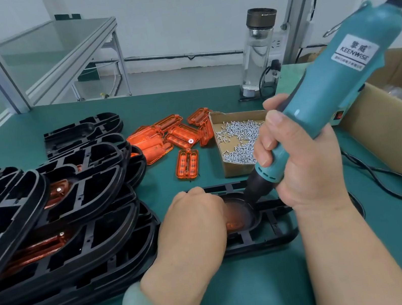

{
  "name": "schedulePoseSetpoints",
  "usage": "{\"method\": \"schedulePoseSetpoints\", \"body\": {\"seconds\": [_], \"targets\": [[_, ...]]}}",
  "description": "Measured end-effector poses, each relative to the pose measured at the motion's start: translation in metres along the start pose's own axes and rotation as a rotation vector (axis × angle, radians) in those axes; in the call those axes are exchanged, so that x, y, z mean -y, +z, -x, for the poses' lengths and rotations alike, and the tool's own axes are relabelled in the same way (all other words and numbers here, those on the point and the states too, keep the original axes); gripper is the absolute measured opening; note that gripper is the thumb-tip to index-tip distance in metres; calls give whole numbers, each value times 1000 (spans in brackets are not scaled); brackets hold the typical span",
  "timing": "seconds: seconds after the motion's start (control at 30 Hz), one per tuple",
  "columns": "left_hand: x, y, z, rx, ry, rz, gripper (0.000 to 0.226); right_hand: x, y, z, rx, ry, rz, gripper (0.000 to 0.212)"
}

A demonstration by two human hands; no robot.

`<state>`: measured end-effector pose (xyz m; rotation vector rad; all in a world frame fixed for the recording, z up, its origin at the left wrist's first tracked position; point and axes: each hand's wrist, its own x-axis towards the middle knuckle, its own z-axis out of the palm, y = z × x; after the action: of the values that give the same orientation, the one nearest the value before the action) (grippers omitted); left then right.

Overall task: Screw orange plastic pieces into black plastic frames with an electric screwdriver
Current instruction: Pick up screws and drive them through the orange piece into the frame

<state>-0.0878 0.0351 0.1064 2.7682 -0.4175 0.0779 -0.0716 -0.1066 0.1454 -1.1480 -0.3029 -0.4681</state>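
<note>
A black plastic frame (267, 237) lies flat on the green table in front of me, with an orange piece (235, 222) seated in its oval recess. My left hand (193, 223) rests on the frame with curled fingers and covers part of the orange piece; its fingertips are hidden. My right hand (299, 159) grips a teal electric screwdriver (327, 88), tilted, its black nose (255, 191) pointing down into the recess beside my left hand. The bit tip is hidden.
A heap of black frames (54, 219), some with orange pieces fitted, fills the left. Loose orange pieces (171, 138) lie behind, next to a cardboard tray of screws (238, 140). A glass bottle (257, 49) stands at the back; a large cardboard box (401, 118) is on the right.
</note>
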Motion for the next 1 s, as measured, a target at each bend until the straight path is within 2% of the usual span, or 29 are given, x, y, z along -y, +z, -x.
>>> {"method": "schedulePoseSetpoints", "body": {"seconds": [0.17, 0.27, 0.4, 0.53, 0.63, 0.73, 0.9, 1.0], "targets": [[1, -1, 0, 1, 1, 18, 29, -4, 6, 0, 134, -23, 13, 8], [0, -1, 0, 7, 5, 28, 29, -5, 9, -3, 173, 26, 10, 13], [1, -2, -2, 40, 4, 35, 27, -4, 12, -9, 186, 82, 25, 21], [0, -3, -1, 37, -5, 52, 26, -3, 8, -9, 162, 98, -34, 11], [0, -2, -1, 29, -10, 42, 26, -4, 5, -7, 142, 108, -78, 11], [-1, -1, -1, 28, -15, 33, 27, -4, 8, -7, 162, 99, -50, 21], [-1, -3, -1, 44, -27, 40, 27, -3, 10, -6, 201, 103, -2, 15], [-2, -3, -2, 47, -26, 38, 27, -3, 8, -6, 195, 99, -3, 21]]}}
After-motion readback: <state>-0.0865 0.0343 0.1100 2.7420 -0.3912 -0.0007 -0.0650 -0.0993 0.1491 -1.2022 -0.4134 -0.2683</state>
